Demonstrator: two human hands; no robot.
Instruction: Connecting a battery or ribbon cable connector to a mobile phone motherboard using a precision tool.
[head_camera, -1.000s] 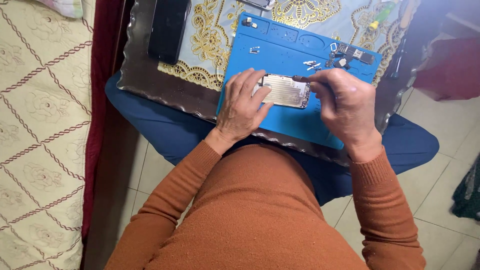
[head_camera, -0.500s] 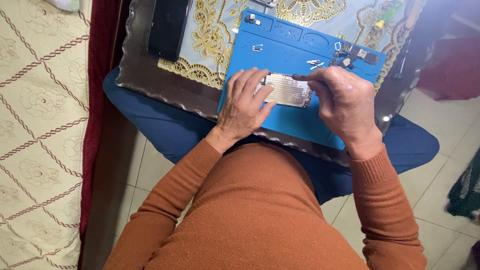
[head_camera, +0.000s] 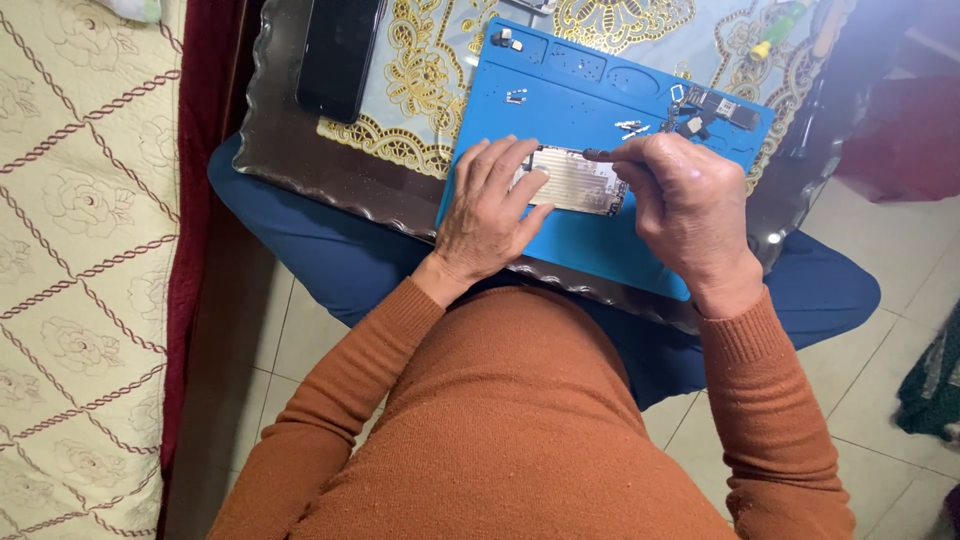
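Blue mat (head_camera: 600, 245), black phone (head_camera: 340, 55) beside

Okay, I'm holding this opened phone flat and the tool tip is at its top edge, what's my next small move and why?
Probably keep the left hand pressing the opened phone flat on the blue mat and work the thin tool in the right hand gently at that top edge, since loose small parts lie close by.

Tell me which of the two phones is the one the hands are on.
The opened silvery phone on the blue mat: left hand presses it, right hand holds a tool to it. The black phone lies apart, untouched.
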